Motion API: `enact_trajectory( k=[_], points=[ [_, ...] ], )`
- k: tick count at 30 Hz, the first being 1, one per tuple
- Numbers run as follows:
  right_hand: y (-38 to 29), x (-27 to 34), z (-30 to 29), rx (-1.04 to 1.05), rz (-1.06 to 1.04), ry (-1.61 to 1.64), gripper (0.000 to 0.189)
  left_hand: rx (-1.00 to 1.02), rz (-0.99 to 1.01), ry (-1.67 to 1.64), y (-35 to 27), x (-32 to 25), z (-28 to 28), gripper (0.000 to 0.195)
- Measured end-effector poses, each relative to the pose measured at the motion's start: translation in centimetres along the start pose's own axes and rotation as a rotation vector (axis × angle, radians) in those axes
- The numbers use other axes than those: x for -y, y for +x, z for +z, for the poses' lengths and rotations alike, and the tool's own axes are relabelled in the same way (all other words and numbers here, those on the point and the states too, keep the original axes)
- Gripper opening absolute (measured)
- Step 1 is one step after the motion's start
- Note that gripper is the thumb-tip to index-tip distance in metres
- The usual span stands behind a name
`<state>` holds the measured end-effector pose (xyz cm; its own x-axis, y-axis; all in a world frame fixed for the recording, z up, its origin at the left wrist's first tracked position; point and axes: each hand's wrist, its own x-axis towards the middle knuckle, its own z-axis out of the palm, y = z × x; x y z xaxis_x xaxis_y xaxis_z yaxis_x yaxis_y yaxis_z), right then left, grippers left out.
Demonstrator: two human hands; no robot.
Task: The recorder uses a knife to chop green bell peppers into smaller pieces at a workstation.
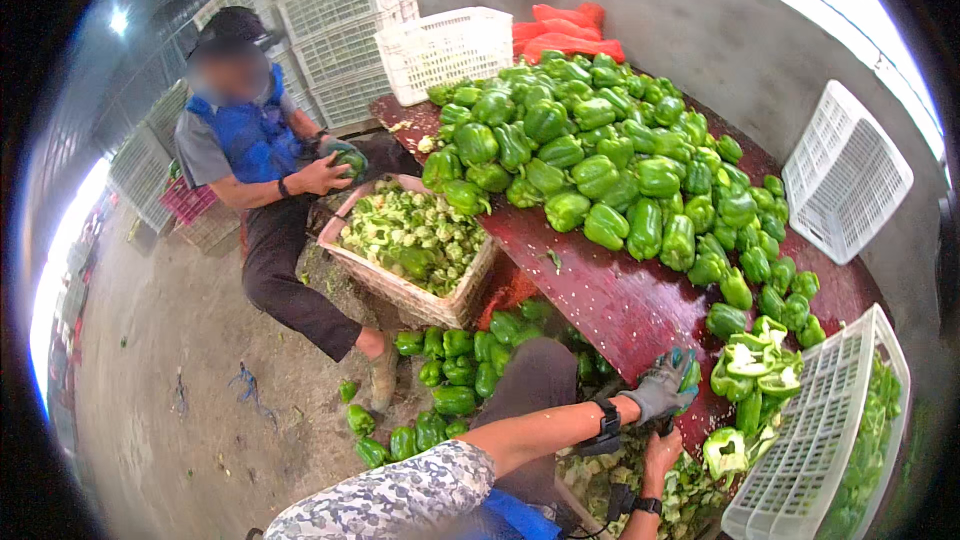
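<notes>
My left hand [660, 390], in a grey work glove, holds a green bell pepper [691, 379] at the near edge of the dark red table [585, 281]. Just below it, my bare right hand [663, 454] grips a small dark-handled tool [667, 427]; its working end is hidden by the pepper and glove. To the right of both hands lie cut, hollowed green peppers [754, 367] with pale insides showing. A large heap of whole green bell peppers [600, 157] covers the far part of the table. Beneath my hands are pepper cores and scraps [686, 491].
A white crate [806, 427] of cut peppers leans at the right; another white crate [851, 172] stands behind. On the left, a co-worker [247, 142] holds a pepper beside a pinkish crate [405, 300] of cores. Whole peppers [450, 367] lie on the floor near my leg.
</notes>
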<state>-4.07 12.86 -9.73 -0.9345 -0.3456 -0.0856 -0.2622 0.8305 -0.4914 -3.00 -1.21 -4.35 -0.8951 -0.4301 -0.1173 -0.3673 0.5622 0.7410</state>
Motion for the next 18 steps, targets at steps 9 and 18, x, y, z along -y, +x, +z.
enact_trajectory(
  k=[9, 18],
  points=[
    [2.3, -0.8, -2.7, 0.395, 0.105, 0.586, 0.013, -0.159, 0.211, -0.552, 0.8, 7.5, -0.3, 0.061],
    [2.1, 3.3, -3.5, 0.331, 0.142, 0.643, 0.025, -0.14, 0.135, -1.684, 1.4, 7.6, -6.6, 0.02]
  ],
)
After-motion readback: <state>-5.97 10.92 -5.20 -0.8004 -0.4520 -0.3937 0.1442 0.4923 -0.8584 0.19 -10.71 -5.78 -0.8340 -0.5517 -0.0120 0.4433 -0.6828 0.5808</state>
